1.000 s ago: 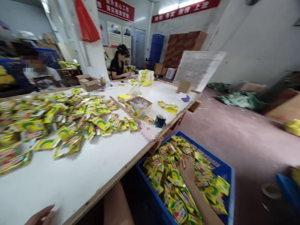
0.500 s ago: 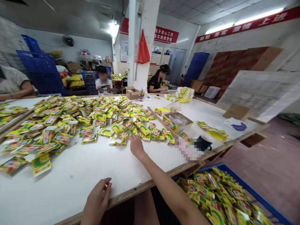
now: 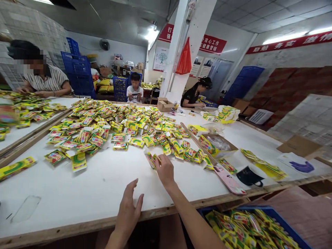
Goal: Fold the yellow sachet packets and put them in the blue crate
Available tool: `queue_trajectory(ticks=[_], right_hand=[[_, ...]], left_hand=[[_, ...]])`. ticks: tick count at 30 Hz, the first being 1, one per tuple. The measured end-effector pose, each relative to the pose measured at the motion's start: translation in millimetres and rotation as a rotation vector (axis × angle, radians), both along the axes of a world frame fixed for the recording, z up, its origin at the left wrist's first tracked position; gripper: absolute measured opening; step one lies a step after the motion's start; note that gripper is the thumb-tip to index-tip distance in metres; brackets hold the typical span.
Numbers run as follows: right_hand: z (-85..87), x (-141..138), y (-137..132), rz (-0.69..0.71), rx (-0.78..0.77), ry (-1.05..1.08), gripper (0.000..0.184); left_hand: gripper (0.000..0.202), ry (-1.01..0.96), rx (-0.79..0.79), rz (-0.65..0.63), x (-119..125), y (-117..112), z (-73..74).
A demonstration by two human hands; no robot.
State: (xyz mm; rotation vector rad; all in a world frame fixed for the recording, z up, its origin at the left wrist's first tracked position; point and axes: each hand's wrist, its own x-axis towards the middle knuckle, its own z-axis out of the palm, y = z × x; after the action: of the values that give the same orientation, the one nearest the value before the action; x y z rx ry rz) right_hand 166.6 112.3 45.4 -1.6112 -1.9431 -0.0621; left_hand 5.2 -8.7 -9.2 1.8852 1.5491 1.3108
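Observation:
My right hand point(image 3: 165, 170) reaches over the white table point(image 3: 103, 186) and pinches a small yellow sachet point(image 3: 151, 159) at the near edge of a large pile of yellow and green sachets point(image 3: 109, 126). The sachet is lifted slightly off the tabletop. My left hand point(image 3: 129, 208) hovers over the table's front edge, fingers stretched out and holding nothing.
A blue crate point(image 3: 249, 228) full of sachets stands below the table at my right. An open cardboard box point(image 3: 218, 143), a black cup point(image 3: 248, 176), a pink phone point(image 3: 229, 180) and flat yellow cartons point(image 3: 261, 166) lie to the right. Three people sit at the far side.
My right hand left the blue crate, reached the pile and has closed on a sachet. My left hand lifted forward over the table edge. The view swung left and up.

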Motion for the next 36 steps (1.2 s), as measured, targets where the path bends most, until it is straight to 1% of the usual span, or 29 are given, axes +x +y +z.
queue_trajectory(ticks=[1, 3, 5, 8, 9, 11, 13, 15, 17, 18, 21, 23, 25, 27, 29, 31, 33, 35, 36], right_hand=[[1.4, -3, -16, 0.005, 0.018, 0.051, 0.018], [1.6, -12, -42, 0.038, 0.035, 0.155, 0.018], [-0.3, -19, -58, 0.066, 0.018, 0.235, 0.019], [-1.5, -19, -63, 0.032, -0.021, 0.401, 0.021], [-0.7, -16, -62, 0.004, -0.024, 0.468, 0.022], [2.6, -9, -61, -0.056, -0.013, 0.573, 0.024], [6.4, -4, -64, -0.083, -0.018, 0.636, 0.026], [8.7, -3, -72, -0.056, -0.067, 0.691, 0.029], [8.8, -6, -81, -0.009, -0.119, 0.738, 0.031], [8.1, -7, -86, 0.006, -0.133, 0.757, 0.032], [5.1, -9, -97, 0.031, -0.175, 0.842, 0.032], [2.6, -7, -102, 0.090, -0.242, 0.927, 0.033], [-1.4, -3, -106, 0.140, -0.263, 0.966, 0.033], [-8.0, 2, -108, 0.110, -0.184, 0.945, 0.027], [-17.3, 6, -108, 0.078, -0.117, 0.931, 0.024], [-27.6, 9, -107, 0.133, -0.149, 0.944, 0.026], [-36.1, 10, -106, 0.208, -0.198, 0.949, 0.024], [-40.9, 10, -103, 0.228, -0.195, 0.937, 0.024], [-41.8, 10, -102, 0.238, -0.194, 0.935, 0.025]], left_hand=[[0.049, -0.006, 0.029, -0.002, 2, 2, 0.6], [0.057, -0.024, 0.066, -0.051, 8, 8, 3.9], [0.060, -0.070, 0.053, -0.122, 11, 18, 8.7], [0.059, -0.124, -0.022, -0.204, 11, 33, 15.5], [0.057, -0.120, -0.037, -0.200, 10, 37, 17.4], [0.057, -0.072, -0.007, -0.144, 6, 42, 20.6], [0.060, 0.003, 0.066, -0.116, 5, 41, 22.9], [0.060, 0.045, 0.103, -0.155, 8, 35, 23.9], [0.057, 0.031, 0.079, -0.211, 13, 28, 23.3], [0.055, 0.022, 0.063, -0.220, 16, 25, 22.4], [0.060, 0.056, 0.052, -0.200, 21, 19, 18.7], [0.056, 0.064, 0.037, -0.205, 22, 18, 17.0], [0.043, -0.023, -0.028, -0.259, 22, 20, 16.5], [0.036, -0.211, -0.136, -0.322, 22, 23, 16.7], [0.041, -0.423, -0.246, -0.381, 23, 26, 16.4], [0.049, -0.554, -0.296, -0.414, 23, 28, 15.0], [0.054, -0.575, -0.282, -0.381, 22, 29, 12.7], [0.056, -0.571, -0.265, -0.320, 21, 29, 10.4], [0.055, -0.578, -0.279, -0.316, 20, 28, 9.6]])
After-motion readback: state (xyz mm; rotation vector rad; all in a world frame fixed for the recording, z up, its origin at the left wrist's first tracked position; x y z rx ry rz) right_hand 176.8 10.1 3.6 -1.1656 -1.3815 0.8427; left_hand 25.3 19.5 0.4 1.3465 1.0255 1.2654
